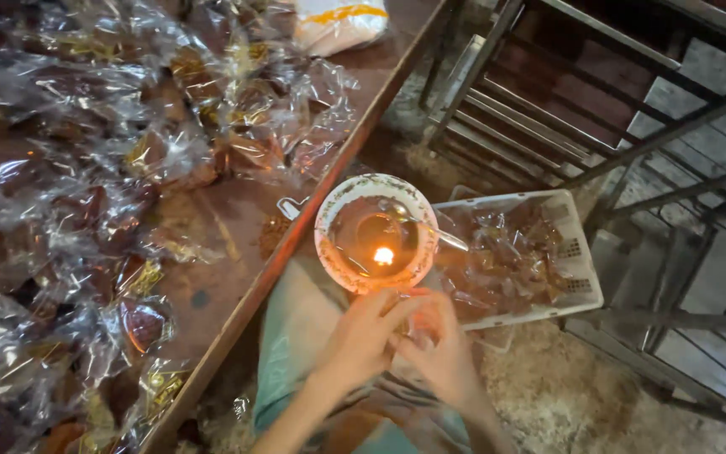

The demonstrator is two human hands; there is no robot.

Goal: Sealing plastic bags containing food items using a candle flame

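Both my hands meet just below a round white bowl [329,210] that holds a small burning flame [384,256]. My left hand [359,340] and my right hand [445,357] pinch a small clear plastic packet [424,318] with something reddish brown inside, close to the bowl's near rim. The bowl rests at the edge of a wooden table [237,227], over my lap.
Many clear wrapped brown pieces [77,168] cover the table on the left. A white plastic crate [577,269] with more wrapped pieces stands on the floor to the right. A dark metal rack [598,101] stands behind it, and a white bag [338,21] lies at the table's far end.
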